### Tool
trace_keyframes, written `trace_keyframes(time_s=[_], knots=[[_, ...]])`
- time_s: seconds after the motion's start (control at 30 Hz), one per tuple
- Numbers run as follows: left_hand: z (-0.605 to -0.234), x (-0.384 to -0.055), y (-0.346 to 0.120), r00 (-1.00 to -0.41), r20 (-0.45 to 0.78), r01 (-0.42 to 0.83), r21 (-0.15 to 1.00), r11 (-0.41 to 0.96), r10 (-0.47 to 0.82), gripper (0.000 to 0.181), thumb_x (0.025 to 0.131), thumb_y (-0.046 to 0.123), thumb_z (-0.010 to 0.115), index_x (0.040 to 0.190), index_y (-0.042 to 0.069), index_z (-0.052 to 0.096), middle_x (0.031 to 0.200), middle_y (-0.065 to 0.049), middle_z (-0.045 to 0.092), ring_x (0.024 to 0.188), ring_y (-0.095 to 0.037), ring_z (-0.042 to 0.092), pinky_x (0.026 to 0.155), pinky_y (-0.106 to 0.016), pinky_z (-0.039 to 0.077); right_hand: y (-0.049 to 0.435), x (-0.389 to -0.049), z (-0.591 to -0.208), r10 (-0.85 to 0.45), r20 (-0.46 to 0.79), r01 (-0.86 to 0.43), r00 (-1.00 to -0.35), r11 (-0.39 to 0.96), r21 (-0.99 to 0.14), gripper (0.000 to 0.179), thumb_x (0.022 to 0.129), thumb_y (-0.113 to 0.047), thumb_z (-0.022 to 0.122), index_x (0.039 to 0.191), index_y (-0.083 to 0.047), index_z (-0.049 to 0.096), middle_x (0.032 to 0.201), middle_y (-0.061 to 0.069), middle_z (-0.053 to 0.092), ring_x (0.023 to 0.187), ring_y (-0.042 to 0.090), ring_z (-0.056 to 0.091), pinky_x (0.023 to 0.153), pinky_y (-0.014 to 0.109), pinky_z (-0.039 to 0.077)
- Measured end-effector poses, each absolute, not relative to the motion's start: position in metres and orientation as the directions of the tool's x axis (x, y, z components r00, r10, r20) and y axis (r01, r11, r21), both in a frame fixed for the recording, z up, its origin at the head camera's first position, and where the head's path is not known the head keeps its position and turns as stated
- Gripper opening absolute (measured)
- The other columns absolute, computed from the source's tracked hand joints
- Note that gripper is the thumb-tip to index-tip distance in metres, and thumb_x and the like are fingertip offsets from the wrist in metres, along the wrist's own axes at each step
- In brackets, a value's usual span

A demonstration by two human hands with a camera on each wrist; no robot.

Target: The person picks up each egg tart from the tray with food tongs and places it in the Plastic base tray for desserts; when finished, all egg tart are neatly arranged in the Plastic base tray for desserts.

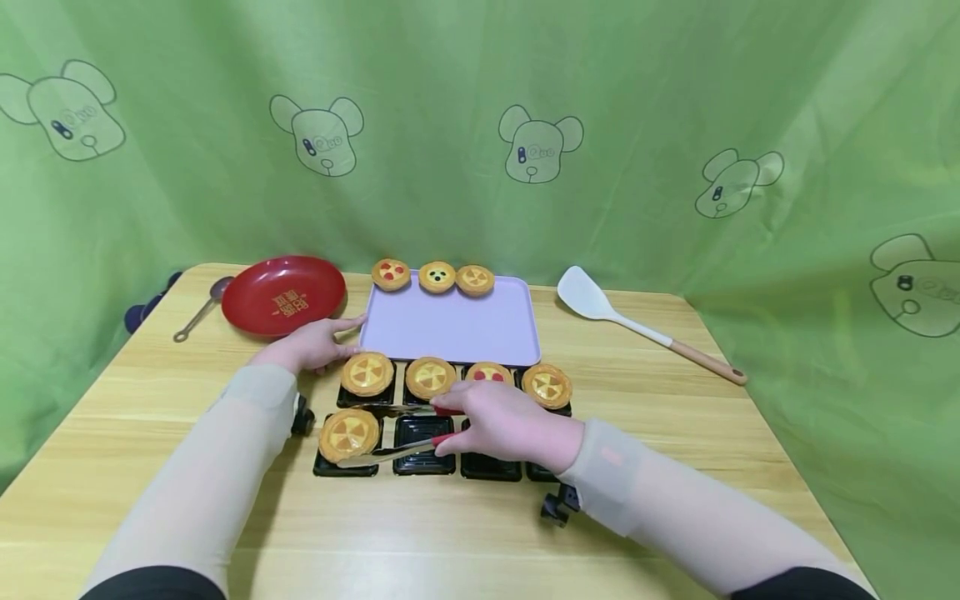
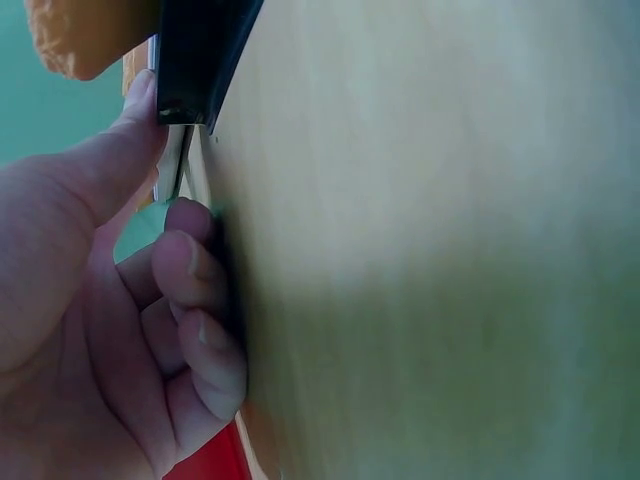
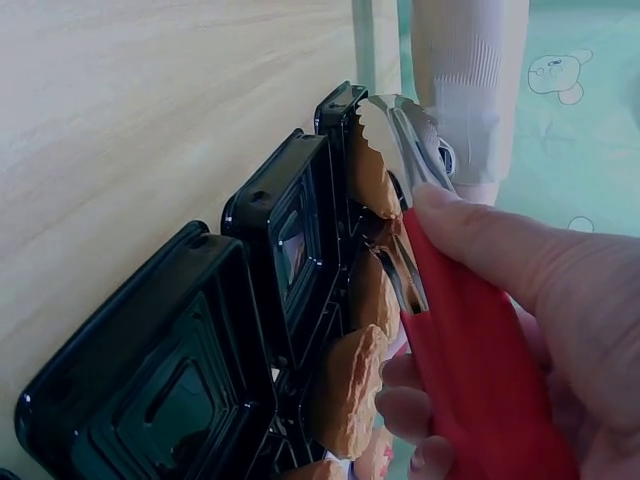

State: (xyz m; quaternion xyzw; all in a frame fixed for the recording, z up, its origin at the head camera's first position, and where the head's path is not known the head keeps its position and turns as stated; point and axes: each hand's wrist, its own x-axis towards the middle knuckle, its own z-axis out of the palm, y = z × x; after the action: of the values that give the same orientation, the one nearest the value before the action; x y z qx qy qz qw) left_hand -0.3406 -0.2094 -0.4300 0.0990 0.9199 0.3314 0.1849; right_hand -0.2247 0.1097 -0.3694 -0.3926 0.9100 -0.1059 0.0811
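Note:
My right hand (image 1: 510, 421) grips a pair of metal tongs (image 3: 480, 350) by the red handles. The tong arms are spread, with their tips on either side of an egg tart (image 1: 348, 433) lying in the front-left black plastic tray (image 1: 347, 470). My left hand (image 1: 309, 343) rests at the left edge of the lilac tray (image 1: 450, 325). In the left wrist view, its thumb touches the corner of a black tray (image 2: 195, 75), while the other fingers curl loosely near the tabletop. Behind the tongs, several tarts (image 1: 431, 378) sit in the back row of black trays, one partly hidden by my right hand.
Three small tarts (image 1: 437, 277) line the lilac tray's far edge. A red plate (image 1: 251, 296) and a dark spoon (image 1: 198, 319) lie at back left. A white spatula (image 1: 588, 298) with a wooden handle lies at right. Front-row black trays (image 1: 423, 429) extend under my right hand.

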Motion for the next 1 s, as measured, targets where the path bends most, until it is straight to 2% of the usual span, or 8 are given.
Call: trace_keyframes(time_s=[0.33, 0.5, 0.57, 0.73, 0.8, 0.9, 1.0], knots=[[-0.430, -0.340, -0.210, -0.913, -0.273, 0.061, 0.647, 0.760, 0.305, 0.071, 0.097, 0.035, 0.065, 0.157, 0.029, 0.027, 0.061, -0.001, 0.039, 0.049, -0.016, 0.045, 0.052, -0.032, 0.046, 0.114, -0.228, -0.359, -0.719, -0.018, -0.688, -0.695, 0.671, -0.276, 0.069, 0.082, -0.054, 0.076, 0.134, -0.011, 0.063, 0.127, 0.001, 0.062, 0.113, 0.016, 0.058, 0.094, 0.035, 0.048], [-0.431, -0.340, -0.211, -0.911, -0.270, 0.063, 0.656, 0.752, 0.313, 0.072, 0.096, 0.035, 0.065, 0.157, 0.029, 0.027, 0.066, -0.003, 0.046, 0.050, -0.015, 0.045, 0.052, -0.032, 0.046, 0.119, -0.238, -0.345, -0.702, 0.057, -0.669, -0.710, 0.647, -0.366, 0.068, 0.080, -0.051, 0.079, 0.132, -0.010, 0.064, 0.098, -0.006, 0.061, 0.085, 0.013, 0.057, 0.074, 0.030, 0.048], [-0.432, -0.340, -0.212, -0.911, -0.266, 0.067, 0.658, 0.750, 0.315, 0.072, 0.096, 0.036, 0.065, 0.157, 0.029, 0.027, 0.067, -0.004, 0.046, 0.050, -0.015, 0.045, 0.052, -0.032, 0.046, 0.123, -0.247, -0.339, -0.673, 0.081, -0.637, -0.736, 0.645, -0.422, 0.067, 0.080, -0.048, 0.080, 0.132, -0.009, 0.064, 0.091, -0.007, 0.057, 0.075, 0.014, 0.055, 0.067, 0.029, 0.047], [-0.432, -0.341, -0.212, -0.913, -0.267, 0.066, 0.649, 0.758, 0.308, 0.072, 0.096, 0.036, 0.066, 0.157, 0.031, 0.027, 0.062, -0.001, 0.041, 0.049, -0.015, 0.045, 0.052, -0.032, 0.046, 0.136, -0.280, -0.330, -0.545, 0.119, -0.530, -0.830, 0.705, -0.471, 0.060, 0.081, -0.047, 0.080, 0.126, -0.011, 0.067, 0.092, -0.003, 0.063, 0.075, 0.016, 0.058, 0.066, 0.032, 0.050], [-0.433, -0.341, -0.212, -0.913, -0.268, 0.067, 0.645, 0.761, 0.308, 0.072, 0.096, 0.036, 0.065, 0.157, 0.030, 0.027, 0.061, -0.001, 0.040, 0.049, -0.015, 0.045, 0.052, -0.032, 0.047, 0.144, -0.297, -0.331, -0.480, 0.129, -0.482, -0.868, 0.748, -0.456, 0.059, 0.081, -0.047, 0.080, 0.127, -0.011, 0.067, 0.097, 0.001, 0.066, 0.080, 0.018, 0.058, 0.070, 0.034, 0.050], [-0.433, -0.342, -0.212, -0.913, -0.271, 0.066, 0.641, 0.765, 0.305, 0.072, 0.096, 0.037, 0.065, 0.157, 0.030, 0.028, 0.060, -0.001, 0.040, 0.049, -0.016, 0.046, 0.053, -0.033, 0.047, 0.156, -0.321, -0.338, -0.367, 0.120, -0.382, -0.922, 0.818, -0.431, 0.068, 0.083, -0.046, 0.079, 0.134, -0.006, 0.061, 0.110, 0.010, 0.067, 0.086, 0.021, 0.059, 0.074, 0.037, 0.050], [-0.432, -0.342, -0.212, -0.916, -0.268, 0.066, 0.635, 0.769, 0.300, 0.072, 0.096, 0.038, 0.065, 0.157, 0.031, 0.028, 0.061, -0.002, 0.040, 0.050, -0.018, 0.048, 0.054, -0.033, 0.048, 0.166, -0.341, -0.347, -0.247, 0.079, -0.258, -0.966, 0.878, -0.403, 0.068, 0.083, -0.050, 0.077, 0.131, -0.003, 0.063, 0.103, 0.015, 0.066, 0.081, 0.025, 0.056, 0.071, 0.040, 0.047]])
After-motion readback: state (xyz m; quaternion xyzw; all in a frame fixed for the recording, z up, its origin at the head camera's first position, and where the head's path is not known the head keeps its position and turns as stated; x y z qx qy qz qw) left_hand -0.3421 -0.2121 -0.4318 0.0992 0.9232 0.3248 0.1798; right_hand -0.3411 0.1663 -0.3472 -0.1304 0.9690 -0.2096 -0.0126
